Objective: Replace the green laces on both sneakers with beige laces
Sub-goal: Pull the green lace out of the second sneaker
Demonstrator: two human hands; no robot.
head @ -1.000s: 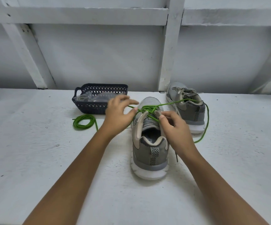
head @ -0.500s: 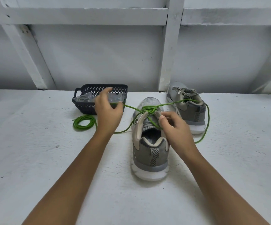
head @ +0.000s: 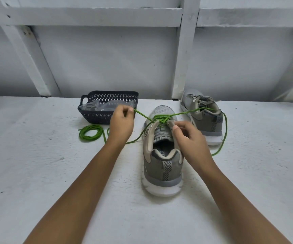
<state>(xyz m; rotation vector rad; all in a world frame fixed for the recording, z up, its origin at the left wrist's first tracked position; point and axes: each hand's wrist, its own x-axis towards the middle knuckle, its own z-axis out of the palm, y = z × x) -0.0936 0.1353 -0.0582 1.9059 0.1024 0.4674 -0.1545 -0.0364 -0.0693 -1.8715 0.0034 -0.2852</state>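
A grey sneaker (head: 162, 166) stands heel toward me in the middle of the white surface, with a green lace (head: 161, 118) threaded through its upper eyelets. My left hand (head: 122, 124) pinches one strand of that lace and holds it taut up and to the left. My right hand (head: 188, 138) grips the sneaker's right eyelet flap. The lace's other end trails right, over the second grey sneaker (head: 204, 117) at the back right, which shows no green lacing. A loose coiled green lace (head: 90, 132) lies on the surface to the left.
A dark blue perforated basket (head: 107, 117) sits behind my left hand, holding clear plastic packets whose contents I cannot make out. A white wall with beams (head: 184, 50) closes off the back of the surface.
My left hand has drawn away from the sneaker to the left and back, pulling a green strand out taut. My right hand has stayed on the sneaker's flap.
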